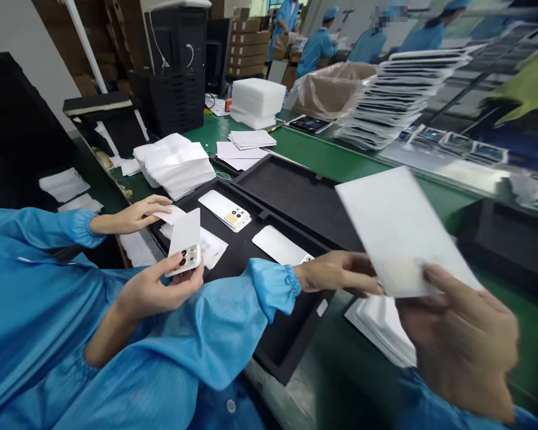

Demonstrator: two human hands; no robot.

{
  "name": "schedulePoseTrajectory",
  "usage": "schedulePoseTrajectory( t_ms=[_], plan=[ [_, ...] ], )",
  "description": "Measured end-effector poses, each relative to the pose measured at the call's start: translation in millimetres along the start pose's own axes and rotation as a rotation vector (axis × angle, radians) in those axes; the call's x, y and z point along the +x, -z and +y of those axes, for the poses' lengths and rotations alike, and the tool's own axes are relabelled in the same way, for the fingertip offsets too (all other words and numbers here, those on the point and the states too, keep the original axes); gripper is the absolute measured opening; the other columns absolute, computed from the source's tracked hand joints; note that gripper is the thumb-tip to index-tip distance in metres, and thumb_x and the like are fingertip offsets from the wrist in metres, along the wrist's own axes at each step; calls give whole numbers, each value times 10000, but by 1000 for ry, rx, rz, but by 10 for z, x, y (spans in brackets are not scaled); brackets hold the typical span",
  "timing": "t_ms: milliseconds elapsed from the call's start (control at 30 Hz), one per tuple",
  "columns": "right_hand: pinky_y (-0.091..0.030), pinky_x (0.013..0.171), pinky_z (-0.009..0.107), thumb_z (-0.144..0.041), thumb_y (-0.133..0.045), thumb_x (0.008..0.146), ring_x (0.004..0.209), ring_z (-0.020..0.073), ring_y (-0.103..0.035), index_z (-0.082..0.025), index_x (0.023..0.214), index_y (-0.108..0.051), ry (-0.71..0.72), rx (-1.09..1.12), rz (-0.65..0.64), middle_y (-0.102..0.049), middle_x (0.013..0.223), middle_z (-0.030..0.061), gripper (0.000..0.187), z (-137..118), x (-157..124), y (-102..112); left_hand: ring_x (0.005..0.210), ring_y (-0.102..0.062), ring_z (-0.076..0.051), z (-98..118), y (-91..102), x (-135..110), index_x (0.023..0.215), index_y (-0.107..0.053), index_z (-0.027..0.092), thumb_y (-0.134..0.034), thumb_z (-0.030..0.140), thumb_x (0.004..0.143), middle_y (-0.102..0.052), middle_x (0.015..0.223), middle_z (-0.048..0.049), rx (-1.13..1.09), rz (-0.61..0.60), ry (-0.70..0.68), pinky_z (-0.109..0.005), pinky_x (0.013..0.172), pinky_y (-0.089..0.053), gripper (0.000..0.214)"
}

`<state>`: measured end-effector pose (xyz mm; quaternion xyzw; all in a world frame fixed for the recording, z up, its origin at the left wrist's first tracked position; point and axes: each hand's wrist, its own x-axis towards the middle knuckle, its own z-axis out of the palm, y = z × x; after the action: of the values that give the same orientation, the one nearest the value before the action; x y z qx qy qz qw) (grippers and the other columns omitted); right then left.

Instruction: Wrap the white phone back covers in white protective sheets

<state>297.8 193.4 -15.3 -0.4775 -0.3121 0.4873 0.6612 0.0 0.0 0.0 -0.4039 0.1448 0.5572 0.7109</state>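
Fingers [436,278] of the right hand [464,343] and left hand [341,272] clamp the lower edge of a blurred flat white rectangular sheet [399,230], held above the green counter [341,161], apparently mid-carry, so moving it on calls for a steady two-handed grip.

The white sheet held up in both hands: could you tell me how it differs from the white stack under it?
The white sheet is single; the white stack holds many layers. The white sheet is raised and tilted, held by the left hand and the right hand; the white stack lies flat on the green table. Both are plain white.
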Motion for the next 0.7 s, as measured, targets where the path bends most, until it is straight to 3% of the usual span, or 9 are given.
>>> schedulePoseTrajectory(
  t_ms=[100, 167, 200, 333, 433, 500, 567, 700],
  plan=[
    [-585, 710, 378, -159, -815, 424, 678, 173, -613, -199, 680, -668, 105, -116, 33, -672, 836, 59, 298, -120, -70, 68, 1018, -674, -185, 43, 37, -32, 1329, -421, 121, -463, 259, 934, -610, 1120, -134, -6, -69, 47, -209, 805, -605, 421],
    [-539, 877, 452, -178, -842, 417, 780, 218, -641, -220, 753, -701, 90, -196, 35, -680, 944, 75, 367, -154, -135, 69, 1037, -667, -187, 33, 62, -38, 1344, -399, 114, -455, 252, 929, -603, 1141, -138, -25, -85, 57, -218, 805, -607, 441],
    [-535, 887, 450, -187, -852, 401, 798, 226, -646, -215, 775, -709, 62, -232, 6, -679, 973, 82, 402, -152, -168, 46, 1043, -666, -191, 20, 75, -39, 1346, -396, 109, -453, 247, 924, -602, 1143, -142, -31, -81, 56, -223, 798, -610, 447],
    [-593, 612, 360, -273, -877, 424, 690, 215, -655, -191, 922, -683, -113, -417, -315, -691, 917, 76, 541, -34, -283, -211, 1165, -609, -219, -10, 152, -32, 1306, -446, 114, -416, 218, 907, -593, 1188, -163, -131, -84, 70, -228, 768, -615, 413],
    [-550, 461, 312, -335, -859, 487, 607, 209, -643, -197, 990, -637, -238, -528, -555, -693, 830, 52, 567, 137, -345, -509, 1316, -479, -221, 49, 244, -5, 1218, -544, 133, -410, 192, 884, -551, 1292, -155, -502, -113, 220, -229, 792, -606, 365],
    [-547, 462, 301, -340, -836, 530, 631, 212, -650, -198, 987, -634, -267, -575, -682, -695, 830, 49, 520, 260, -388, -708, 1342, -446, -197, 110, 303, 26, 1177, -597, 156, -452, 162, 848, -517, 1360, -112, -791, -140, 364, -231, 846, -587, 360],
    [-553, 485, 290, -321, -822, 546, 655, 205, -653, -188, 967, -640, -296, -581, -773, -694, 832, 49, 478, 377, -449, -888, 1276, -517, -157, 164, 347, 61, 1137, -641, 193, -498, 101, 796, -516, 1378, -52, -1046, -178, 535, -228, 905, -557, 381],
    [-569, 523, 301, -356, -793, 578, 675, 202, -658, -176, 973, -614, -345, -497, -873, -685, 846, 51, 469, 600, -617, -1156, 1079, -646, -116, 211, 374, 106, 1024, -698, 198, -470, -29, 726, -616, 1246, -12, -1426, -159, 854, -227, 920, -543, 439]
  ],
)
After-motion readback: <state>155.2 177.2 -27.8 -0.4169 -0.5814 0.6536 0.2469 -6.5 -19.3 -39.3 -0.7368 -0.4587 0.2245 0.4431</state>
